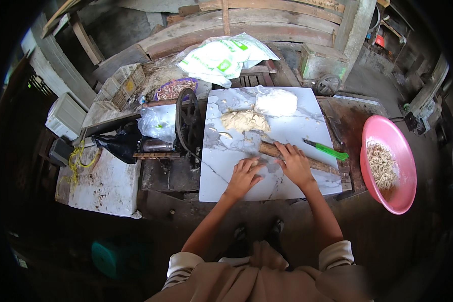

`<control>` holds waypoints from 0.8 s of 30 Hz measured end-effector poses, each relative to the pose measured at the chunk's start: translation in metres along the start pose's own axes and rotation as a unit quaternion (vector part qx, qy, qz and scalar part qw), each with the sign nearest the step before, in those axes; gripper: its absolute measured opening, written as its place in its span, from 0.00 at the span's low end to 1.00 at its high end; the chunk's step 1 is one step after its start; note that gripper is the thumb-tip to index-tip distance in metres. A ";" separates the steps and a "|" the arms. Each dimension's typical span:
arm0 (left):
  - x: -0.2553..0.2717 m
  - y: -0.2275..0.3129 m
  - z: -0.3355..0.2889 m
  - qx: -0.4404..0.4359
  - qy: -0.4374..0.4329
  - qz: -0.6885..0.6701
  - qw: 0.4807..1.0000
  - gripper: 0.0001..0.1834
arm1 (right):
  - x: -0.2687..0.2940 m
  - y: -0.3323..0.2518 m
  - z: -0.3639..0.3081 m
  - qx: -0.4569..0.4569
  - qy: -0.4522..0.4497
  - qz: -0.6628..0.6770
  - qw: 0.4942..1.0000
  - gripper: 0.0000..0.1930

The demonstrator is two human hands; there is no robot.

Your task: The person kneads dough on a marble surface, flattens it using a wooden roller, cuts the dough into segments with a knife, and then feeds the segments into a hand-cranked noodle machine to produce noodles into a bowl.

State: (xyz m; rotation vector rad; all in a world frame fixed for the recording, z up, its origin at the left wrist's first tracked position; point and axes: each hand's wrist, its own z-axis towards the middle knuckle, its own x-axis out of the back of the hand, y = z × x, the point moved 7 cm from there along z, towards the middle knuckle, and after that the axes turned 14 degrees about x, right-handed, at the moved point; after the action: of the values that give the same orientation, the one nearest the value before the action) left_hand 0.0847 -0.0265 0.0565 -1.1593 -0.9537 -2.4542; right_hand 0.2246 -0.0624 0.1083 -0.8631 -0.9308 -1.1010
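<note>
1. Surface, a near-rectangular white slab with grey marbled veining; I log it directly in front of the wearer.
2. White plastic bags with green print, heaped; beyond the far edge of the surface.
3. Deep pink plastic basin; to the right of the surface, holding pale twisted strips.
4. Black spoked metal wheel; upright beside the left edge of the surface.
5. Round brown wooden rod; lying diagonally on the surface, right of centre, partly hidden from me by the right hand.
6. Cream-coloured irregular lump of dough; on the surface, beyond the left end of the rod and apart from it.
7. White bundle in clear plastic; just beside the dough, to its right.
8. Right hand, bare; I read its grip as wide, fingers spread across the rod.
9. Left hand, bare; grip wide, fingers parted, near the rod's left end. I cannot tell what lies beneath it.
10. Green-handled knife; on the surface, beyond the rod, right of the right hand.
</note>
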 end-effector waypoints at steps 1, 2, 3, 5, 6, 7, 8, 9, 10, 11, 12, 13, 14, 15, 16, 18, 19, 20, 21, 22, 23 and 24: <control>-0.001 -0.002 0.000 -0.003 0.000 0.000 1.000 0.19 | -0.001 0.000 -0.001 -0.008 -0.001 0.007 1.000 0.27; -0.005 -0.008 0.003 0.026 -0.030 -0.023 0.999 0.20 | -0.002 -0.004 -0.002 -0.009 0.001 0.006 1.000 0.27; -0.008 -0.012 0.006 0.054 -0.059 -0.047 0.996 0.20 | -0.004 -0.006 -0.003 -0.011 -0.001 0.003 1.000 0.27; -0.002 -0.016 0.005 0.076 -0.038 -0.052 0.995 0.19 | -0.007 -0.009 -0.005 -0.012 -0.003 -0.001 1.000 0.27; 0.003 -0.022 0.002 0.102 -0.020 -0.054 0.993 0.18 | -0.009 -0.013 -0.006 -0.012 0.000 -0.001 1.000 0.26; 0.002 -0.024 -0.002 0.102 -0.020 -0.051 0.993 0.18 | -0.011 -0.016 -0.006 -0.011 0.004 0.000 1.000 0.26; -0.002 -0.024 -0.004 0.094 -0.023 -0.036 0.995 0.19 | -0.012 -0.018 -0.004 -0.010 0.005 0.002 1.000 0.26; -0.002 -0.020 -0.005 0.086 -0.027 -0.024 0.996 0.19 | -0.014 -0.016 -0.004 -0.021 -0.010 0.007 1.000 0.26; 0.001 -0.019 -0.007 0.086 -0.028 -0.024 0.996 0.19 | -0.016 -0.014 -0.004 -0.033 -0.025 0.012 0.999 0.26; 0.004 -0.014 -0.011 0.066 -0.026 -0.033 0.997 0.20 | -0.018 -0.014 -0.005 -0.033 -0.026 0.012 0.999 0.26; 0.009 -0.010 -0.012 0.045 -0.023 -0.041 0.998 0.20 | -0.021 -0.016 -0.006 -0.032 -0.022 0.014 0.999 0.26; 0.012 -0.016 -0.012 0.044 -0.022 -0.042 0.998 0.20 | -0.022 -0.016 -0.007 -0.032 -0.019 0.016 0.999 0.26; 0.015 -0.017 -0.012 -0.001 -0.025 -0.004 1.000 0.20 | -0.024 -0.015 -0.008 -0.032 -0.019 0.014 0.999 0.26; 0.016 -0.019 -0.012 -0.044 -0.029 0.037 0.998 0.21 | -0.024 -0.016 -0.008 -0.029 -0.017 0.016 0.999 0.26; 0.016 -0.022 -0.010 -0.043 -0.029 0.039 0.998 0.21 | -0.025 -0.017 -0.007 -0.027 -0.016 0.017 0.999 0.26; 0.016 -0.022 -0.008 -0.089 -0.012 0.057 0.994 0.19 | -0.029 -0.018 -0.007 -0.031 -0.021 0.019 0.999 0.26; 0.014 -0.023 -0.007 -0.089 -0.013 0.058 0.994 0.19 | -0.031 -0.019 -0.008 -0.036 -0.026 0.019 0.999 0.26; 0.012 -0.029 -0.004 -0.046 -0.031 0.013 0.998 0.18 | -0.033 -0.020 -0.008 -0.036 -0.027 0.021 0.999 0.26; 0.008 -0.032 0.000 -0.004 -0.046 -0.034 0.998 0.16 | -0.033 -0.019 -0.008 -0.036 -0.024 0.019 0.999 0.26; 0.005 -0.030 0.000 -0.004 -0.044 -0.034 0.998 0.16 | -0.033 -0.019 -0.008 -0.035 -0.021 0.016 0.999 0.26; 0.005 -0.030 0.000 0.021 -0.027 -0.043 0.998 0.15 | -0.032 -0.020 -0.009 -0.034 -0.020 0.015 0.999 0.26; 0.004 -0.031 0.000 0.044 -0.009 -0.052 0.998 0.13 | -0.031 -0.020 -0.011 -0.036 -0.009 0.024 0.999 0.26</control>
State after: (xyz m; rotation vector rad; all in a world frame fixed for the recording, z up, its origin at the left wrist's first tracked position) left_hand 0.0666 -0.0033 0.0458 -1.1305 -1.1439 -2.4571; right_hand 0.2014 -0.0667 0.0775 -0.9521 -0.8855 -1.0925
